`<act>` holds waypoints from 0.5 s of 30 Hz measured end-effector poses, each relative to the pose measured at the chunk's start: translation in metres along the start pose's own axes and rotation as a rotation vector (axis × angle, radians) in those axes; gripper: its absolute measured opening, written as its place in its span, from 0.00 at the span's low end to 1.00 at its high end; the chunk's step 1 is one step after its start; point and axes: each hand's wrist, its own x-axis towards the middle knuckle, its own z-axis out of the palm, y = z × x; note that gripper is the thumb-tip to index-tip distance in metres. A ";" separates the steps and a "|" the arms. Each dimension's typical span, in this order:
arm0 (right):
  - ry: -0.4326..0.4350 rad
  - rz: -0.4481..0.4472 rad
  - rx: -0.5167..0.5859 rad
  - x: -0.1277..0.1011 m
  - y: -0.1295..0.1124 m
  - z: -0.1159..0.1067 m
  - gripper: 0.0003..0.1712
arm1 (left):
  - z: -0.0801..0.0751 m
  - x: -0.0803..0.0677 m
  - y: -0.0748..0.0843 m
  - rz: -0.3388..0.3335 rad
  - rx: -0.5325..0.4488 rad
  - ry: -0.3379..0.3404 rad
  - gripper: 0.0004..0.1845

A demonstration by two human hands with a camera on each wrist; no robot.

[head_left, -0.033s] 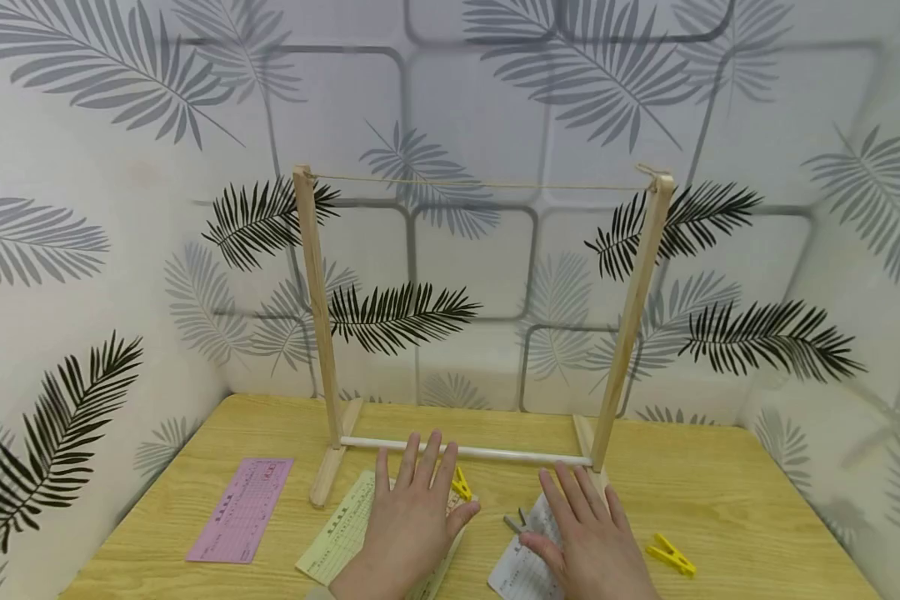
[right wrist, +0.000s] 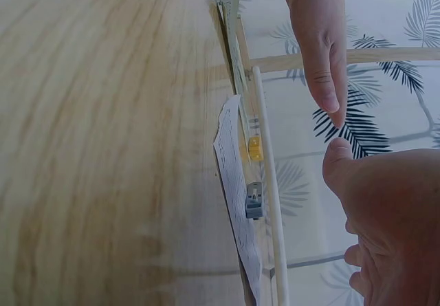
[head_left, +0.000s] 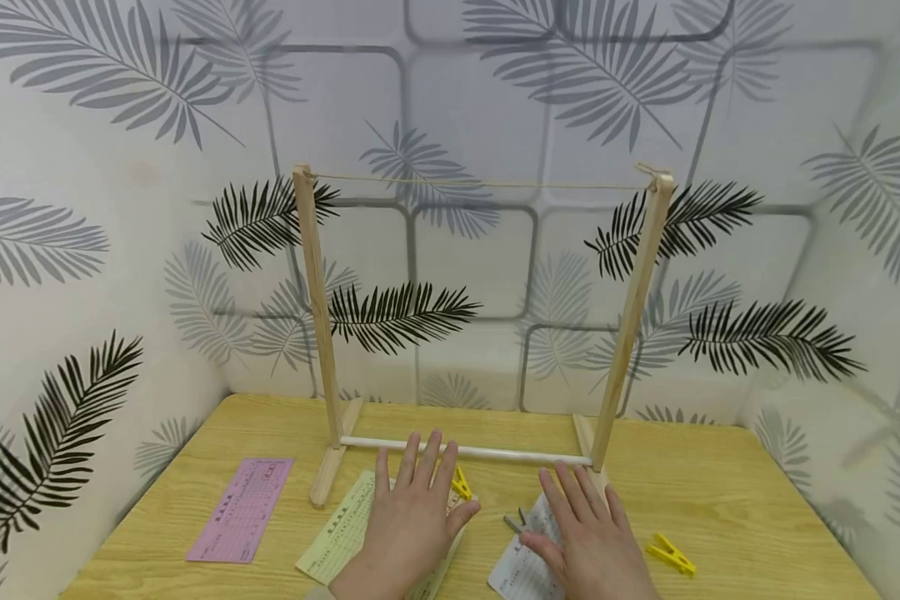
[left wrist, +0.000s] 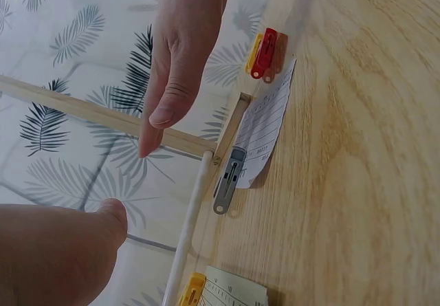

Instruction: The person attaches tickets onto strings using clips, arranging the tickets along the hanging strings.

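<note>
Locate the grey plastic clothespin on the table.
In the head view, the grey plastic clothespin lies between the left hand and right hand, at the white paper slip's left edge.

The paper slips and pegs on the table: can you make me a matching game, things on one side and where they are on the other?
Things:
1. pink slip
2. pale yellow slip
3. white slip
4. yellow peg

Places:
a. under the right hand
b. alone at the left of the table
c. alone on the wood, right of both hands
d. under the left hand

Pairs: 1-b, 2-d, 3-a, 4-c
</note>
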 end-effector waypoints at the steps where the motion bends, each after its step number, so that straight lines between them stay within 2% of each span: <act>1: 0.006 -0.002 -0.003 0.000 0.000 0.000 0.46 | 0.000 0.000 0.000 0.001 0.003 0.000 0.44; 7: 0.022 -0.006 -0.003 0.000 -0.001 -0.002 0.46 | -0.003 0.002 -0.001 0.006 -0.013 -0.002 0.44; 15: -0.024 0.007 0.012 0.002 0.001 -0.002 0.47 | -0.004 0.001 -0.003 0.000 -0.036 -0.020 0.44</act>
